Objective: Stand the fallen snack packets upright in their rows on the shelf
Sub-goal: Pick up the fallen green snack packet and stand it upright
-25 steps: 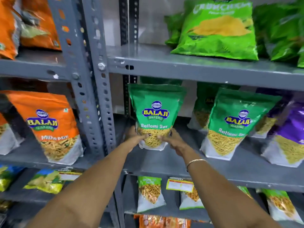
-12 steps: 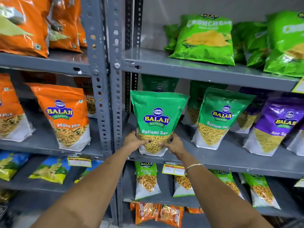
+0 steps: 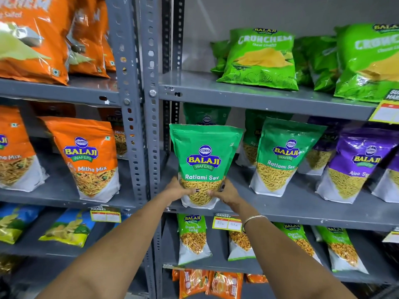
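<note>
A green Ratlami Sev packet [image 3: 204, 160] stands upright at the left front of the middle grey shelf [image 3: 302, 210]. My left hand [image 3: 178, 189] grips its lower left side and my right hand [image 3: 224, 193] grips its lower right side. Behind it another green packet [image 3: 206, 114] stands upright. To the right a second Ratlami Sev packet [image 3: 282, 156] leans slightly, with more green packets behind it, then a purple Aloo Sev packet [image 3: 356, 165].
A grey perforated upright post [image 3: 151, 126] stands just left of the held packet. Orange Mitha Mix packets [image 3: 86, 158] fill the left bay. Green Crunchem bags [image 3: 261, 59] lie on the shelf above. Small Chana Jor Garam packets [image 3: 193, 238] and price tags [image 3: 226, 222] are below.
The view has shifted back and up, showing more of the shelves. Both hands stay on the base of the green packet, which stands straighter at the shelf's front edge.
</note>
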